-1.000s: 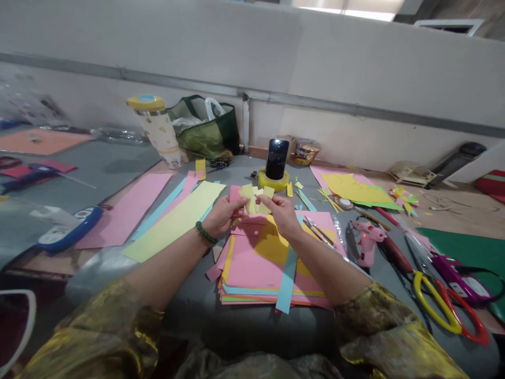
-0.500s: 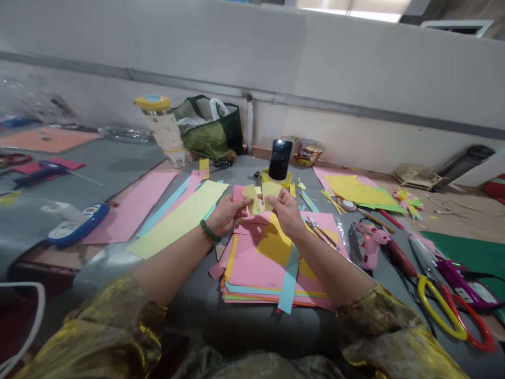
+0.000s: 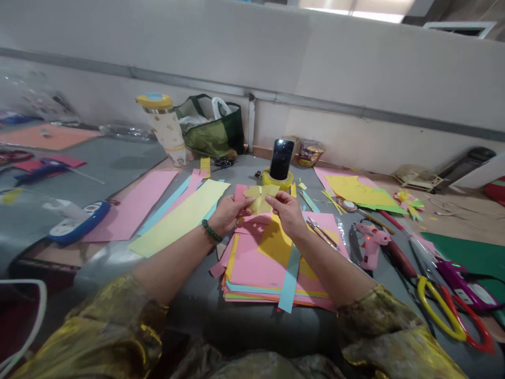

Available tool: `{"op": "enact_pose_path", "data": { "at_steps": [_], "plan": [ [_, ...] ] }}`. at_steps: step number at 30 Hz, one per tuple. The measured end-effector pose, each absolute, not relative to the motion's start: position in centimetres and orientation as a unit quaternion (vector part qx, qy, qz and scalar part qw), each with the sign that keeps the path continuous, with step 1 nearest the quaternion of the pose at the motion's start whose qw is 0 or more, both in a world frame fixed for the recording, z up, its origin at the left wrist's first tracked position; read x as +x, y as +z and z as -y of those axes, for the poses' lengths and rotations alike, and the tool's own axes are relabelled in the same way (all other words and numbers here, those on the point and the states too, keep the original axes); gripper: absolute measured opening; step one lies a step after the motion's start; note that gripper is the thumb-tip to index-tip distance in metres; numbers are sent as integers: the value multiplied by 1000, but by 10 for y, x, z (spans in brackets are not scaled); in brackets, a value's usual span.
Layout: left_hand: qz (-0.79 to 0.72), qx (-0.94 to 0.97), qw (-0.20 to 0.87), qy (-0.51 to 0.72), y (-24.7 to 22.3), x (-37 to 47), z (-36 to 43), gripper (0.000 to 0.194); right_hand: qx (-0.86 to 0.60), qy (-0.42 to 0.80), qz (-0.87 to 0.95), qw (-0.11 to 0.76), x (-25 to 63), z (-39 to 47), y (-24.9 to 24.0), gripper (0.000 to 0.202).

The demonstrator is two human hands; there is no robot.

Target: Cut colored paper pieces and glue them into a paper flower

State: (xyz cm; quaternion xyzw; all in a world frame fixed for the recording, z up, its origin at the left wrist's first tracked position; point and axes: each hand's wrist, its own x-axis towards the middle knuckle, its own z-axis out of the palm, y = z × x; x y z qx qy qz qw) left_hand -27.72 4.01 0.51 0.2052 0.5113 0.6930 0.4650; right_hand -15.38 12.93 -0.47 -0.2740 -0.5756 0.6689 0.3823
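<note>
Between my two hands is a small piece of yellow paper (image 3: 260,200), with slits or gaps along its upper edge. My left hand (image 3: 229,213) pinches its left side, thumb against fingers. On the right side, my right hand (image 3: 289,211) pinches it the same way. Whether it is one sheet or two overlapping pieces I cannot tell. Below the hands lies a stack of coloured paper (image 3: 248,263), mostly pink on top, with a blue strip (image 3: 290,279) across it. Small metal scissors (image 3: 323,234) rest on the stack beside my right wrist.
Left are paper strips (image 3: 181,218) and a blue-and-white tape dispenser (image 3: 79,223). Behind stand a tumbler (image 3: 163,131), a green bag (image 3: 213,131) and a phone (image 3: 281,159) on a yellow tape roll (image 3: 272,181). Right are a pink glue gun (image 3: 371,245) and large scissors (image 3: 442,308).
My hands have brought the yellow paper parts together; they looked apart and angled before and now lie flat, side by side or overlapping. The things on the table have not moved.
</note>
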Motion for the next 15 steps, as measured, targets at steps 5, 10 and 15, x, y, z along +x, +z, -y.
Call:
{"op": "enact_pose_path", "data": {
  "at_steps": [5,10,15],
  "plan": [
    [-519,213,469,682,3,-278,-39,28,-274,689,562,365,-156,-129,-7,38],
    [-523,223,469,676,1,-278,-39,28,-283,664,593,356,-156,-128,-7,36],
    [-523,230,470,673,-1,-279,-38,33,-279,632,623,368,-156,-127,-7,31]
  ]
}}
